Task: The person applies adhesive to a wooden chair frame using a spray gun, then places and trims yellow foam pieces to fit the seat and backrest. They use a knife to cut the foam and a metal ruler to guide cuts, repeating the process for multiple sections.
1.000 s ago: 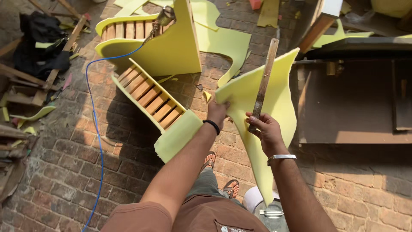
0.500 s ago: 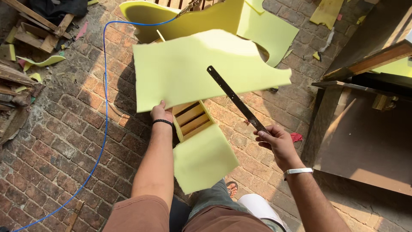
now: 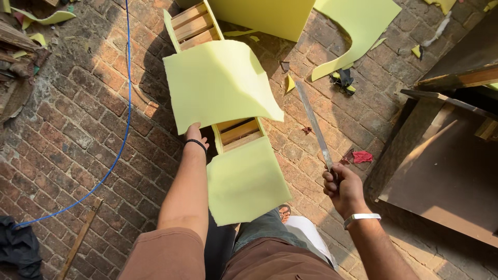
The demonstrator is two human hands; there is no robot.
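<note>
Left hand (image 3: 194,136) is pinching the foam sheet (image 3: 220,83) by its lower edge, over the wooden frame (image 3: 238,132). Right hand (image 3: 340,186) is clenching the long blade (image 3: 314,124) (clear of foam). Keeping the sheet taut should help.

We wear brown short sleeves (image 3: 166,256); a black band circles the left wrist (image 3: 196,143), a silver bracelet (image 3: 361,219) the right.

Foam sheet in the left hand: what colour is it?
Pale yellow-green, plain; the foam sheet shows clearly in the head view.
</note>
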